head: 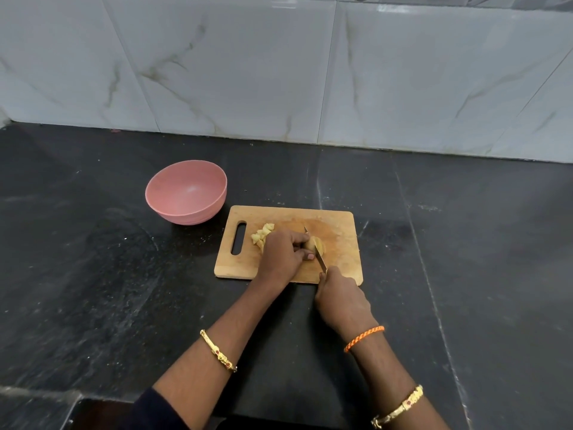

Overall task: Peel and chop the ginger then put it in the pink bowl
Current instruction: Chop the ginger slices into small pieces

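A wooden cutting board (341, 262) lies on the black counter. My left hand (283, 254) pins a peeled yellow ginger piece (317, 245) against the board with fingers and thumb. My right hand (341, 297) grips a knife (319, 256) by the handle, its blade standing across the ginger right beside my left fingertips. A small pile of chopped ginger (262, 235) sits on the board near the handle slot, partly hidden by my left hand. The pink bowl (186, 193) stands on the counter to the upper left of the board, with nothing inside.
The black stone counter (93, 274) extends on all sides of the board. A marble-tiled wall (279, 72) rises behind it. The counter's front edge runs along the bottom left.
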